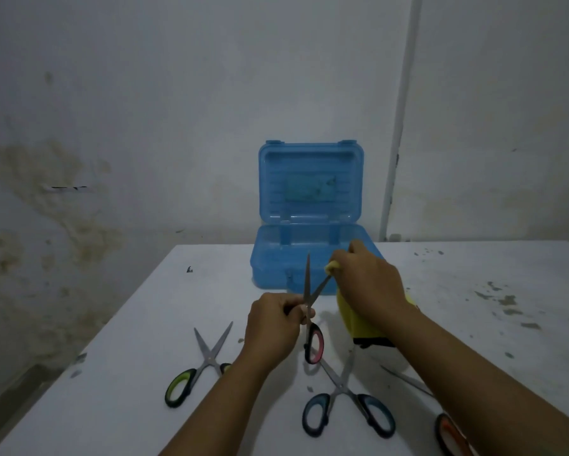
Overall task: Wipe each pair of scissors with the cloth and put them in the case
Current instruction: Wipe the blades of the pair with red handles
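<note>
Left hand [273, 320] grips the pink scissors [312, 311] near the pivot, blades splayed and pointing up and away, pink handle loop hanging below the fist. Holding them open likely exposes each blade for wiping.

Right hand [365, 278] pinches the yellow cloth [358, 324] around the tip of the right-leaning blade; the rest of the cloth drapes down under the wrist. The other blade stands bare.

Blue case [306, 255] sits at the table's far edge, centre, lid propped upright, tray facing the person. The right hand hides part of the tray; no scissors visible in the part that shows.

Three more pairs lie along the near edge of the table [128, 357]: green scissors [197, 366] on the left, partly under the left forearm; blue scissors [345, 399] in the middle, open in an X; orange scissors [447, 426] at the right, mostly under the right forearm.

Judgement: first pair in hand, wipe on one blade, three pairs not yet done.
</note>
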